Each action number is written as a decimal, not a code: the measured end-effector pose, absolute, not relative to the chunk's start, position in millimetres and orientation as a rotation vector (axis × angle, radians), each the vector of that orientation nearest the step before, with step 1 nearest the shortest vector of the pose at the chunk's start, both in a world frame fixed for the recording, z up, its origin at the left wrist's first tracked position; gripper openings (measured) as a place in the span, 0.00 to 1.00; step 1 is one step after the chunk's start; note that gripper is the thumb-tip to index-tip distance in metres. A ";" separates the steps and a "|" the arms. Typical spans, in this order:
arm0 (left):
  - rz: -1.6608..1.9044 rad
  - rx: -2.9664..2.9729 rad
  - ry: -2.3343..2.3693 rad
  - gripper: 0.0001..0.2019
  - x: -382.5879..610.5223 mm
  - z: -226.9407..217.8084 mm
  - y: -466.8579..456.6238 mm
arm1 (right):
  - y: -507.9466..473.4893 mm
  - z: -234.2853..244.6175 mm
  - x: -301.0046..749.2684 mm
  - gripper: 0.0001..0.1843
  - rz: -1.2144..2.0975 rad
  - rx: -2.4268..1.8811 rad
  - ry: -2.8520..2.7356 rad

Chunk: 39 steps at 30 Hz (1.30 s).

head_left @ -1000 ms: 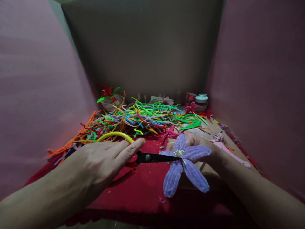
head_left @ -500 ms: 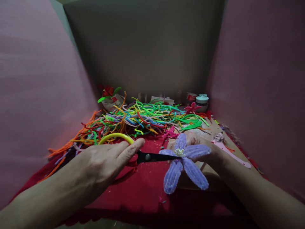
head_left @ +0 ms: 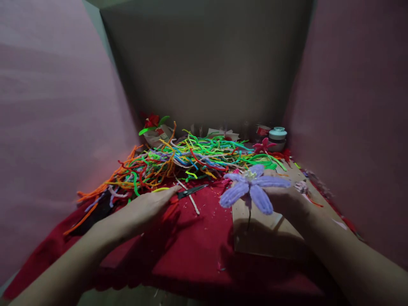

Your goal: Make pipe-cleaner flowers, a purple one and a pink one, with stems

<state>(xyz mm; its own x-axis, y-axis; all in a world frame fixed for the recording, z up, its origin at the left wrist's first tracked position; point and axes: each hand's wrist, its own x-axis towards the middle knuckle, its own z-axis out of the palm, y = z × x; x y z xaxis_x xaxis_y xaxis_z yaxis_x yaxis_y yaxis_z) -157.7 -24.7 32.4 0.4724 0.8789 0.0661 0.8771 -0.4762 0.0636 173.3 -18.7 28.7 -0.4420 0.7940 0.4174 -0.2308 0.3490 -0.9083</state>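
Observation:
My left hand (head_left: 151,210) is closed on scissors (head_left: 194,191) with black blades and a yellow handle loop. The blades point right, low over the red cloth, and cross in front of a pale pipe cleaner (head_left: 194,204). A purple fuzzy flower (head_left: 259,193) with several long petals and a pale yellow centre faces me on the right. My right hand (head_left: 285,202) is behind it, holding it; most of the fingers are hidden by the petals. Below the flower a thin dark stem (head_left: 249,219) hangs down.
A tangled heap of coloured pipe cleaners (head_left: 197,155) lies across the back of the red cloth (head_left: 191,246). Beneath my right hand is a brown board (head_left: 264,242). A pink flower (head_left: 264,145) and a jar with a light-blue lid (head_left: 278,134) stand back right. Pink walls rise on both sides.
The scissors have moved away from the flower, to the left and lower toward the cloth. The flower has tilted back and moved slightly right. A pale pipe cleaner now shows beneath the blades.

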 end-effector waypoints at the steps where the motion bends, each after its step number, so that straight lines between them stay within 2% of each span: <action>1: 0.041 2.639 1.585 0.24 -156.1 24.7 -19.3 | -17.0 28.6 172.2 0.10 1.272 -0.502 -1.612; 4: -0.134 2.545 1.617 0.22 -149.6 10.1 -5.3 | -12.5 26.9 170.1 0.08 1.226 -0.475 -1.570; 7: -0.079 2.602 1.571 0.20 -144.1 7.5 4.3 | -10.8 23.8 168.6 0.11 1.290 -0.454 -1.524; 13: -0.060 2.761 1.575 0.16 -123.3 26.2 10.1 | -13.7 19.3 158.6 0.09 1.396 -0.565 -1.212; 15: 0.151 2.685 1.571 0.13 -105.8 35.7 6.2 | -13.3 16.5 155.0 0.08 1.420 -0.632 -1.113; 19: 0.732 2.146 1.137 0.09 -55.0 45.5 -8.7 | -11.1 9.4 151.8 0.06 1.425 -0.712 -0.984; 22: 0.898 1.844 0.958 0.08 -17.3 40.3 -16.1 | -11.3 5.6 151.3 0.05 1.420 -0.739 -0.946; 26: 1.011 1.758 0.883 0.07 11.7 27.0 -14.6 | -14.0 4.3 148.4 0.06 1.444 -0.724 -0.863; 30: 1.145 2.037 1.082 0.04 17.3 17.2 -10.8 | -17.3 5.5 142.7 0.08 1.395 -0.796 -0.796; 33: 1.244 2.177 1.059 0.02 14.9 13.6 -9.8 | -19.5 5.1 139.0 0.10 1.326 -0.839 -0.854; 39: 1.143 1.691 1.003 0.07 13.9 19.4 -10.3 | -18.8 -0.4 137.3 0.10 1.184 -0.893 -1.007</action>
<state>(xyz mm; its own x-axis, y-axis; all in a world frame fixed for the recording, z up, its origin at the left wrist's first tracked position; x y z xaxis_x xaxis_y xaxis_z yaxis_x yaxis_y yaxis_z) 13.9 -10.3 19.4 0.2638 0.9234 0.2789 0.1565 -0.3263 0.9322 137.3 -18.8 -0.4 0.0829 0.9858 0.1463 -0.3032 0.1648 -0.9386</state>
